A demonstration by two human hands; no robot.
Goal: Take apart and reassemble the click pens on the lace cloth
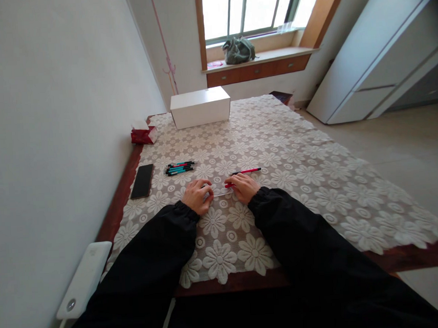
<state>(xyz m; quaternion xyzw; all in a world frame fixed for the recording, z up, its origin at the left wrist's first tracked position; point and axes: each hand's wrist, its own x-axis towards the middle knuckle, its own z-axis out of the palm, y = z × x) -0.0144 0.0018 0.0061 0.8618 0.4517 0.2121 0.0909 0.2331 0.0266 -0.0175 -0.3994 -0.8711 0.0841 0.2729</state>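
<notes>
Tablecloth: on table | box: far end | tissue packet: left edge, before box | phone: before tissue packet | pen pile: right of phone | left hand: before pen pile, left of right hand | loose pen: behind right hand | bag: on windowsill beyond table

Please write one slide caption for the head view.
Left hand and right hand over a floral tablecloth, the right holding a red item, with a pile of pens beyond.

White box, red tissue pack, green bag on windowsill.
</notes>
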